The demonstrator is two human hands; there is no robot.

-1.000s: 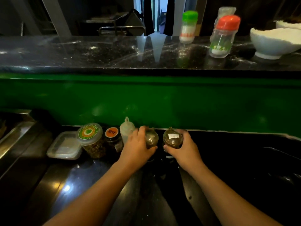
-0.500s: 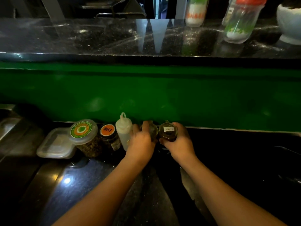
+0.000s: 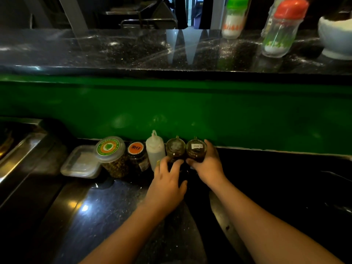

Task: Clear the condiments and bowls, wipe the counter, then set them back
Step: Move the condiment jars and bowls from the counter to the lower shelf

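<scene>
Gripping the labelled jar [image 3: 196, 150] just ahead of it, the right hand [image 3: 208, 166] crowds the left hand [image 3: 167, 181], whose slack fingers merely touch the second jar [image 3: 175, 149] on the bench [image 3: 114, 216]; a careless withdrawal could topple it into the squeeze bottle [image 3: 155, 149].

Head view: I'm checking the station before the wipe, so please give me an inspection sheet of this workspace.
Surface: dark glossy counter, glare spots.
Job's things: box, green-label jar, orange-lid jar, squeeze bottle, left jar, right jar in a row along the green wall; green-cap shaker, red-cap shaker, bowl on the ledge.
Clutter: nothing seen.
Grips: left grip touches left jar low, hold unclear; right grip wraps right jar.
Cables: nothing seen.
Surroundings: steel rim at left; dim room beyond ledge.
</scene>
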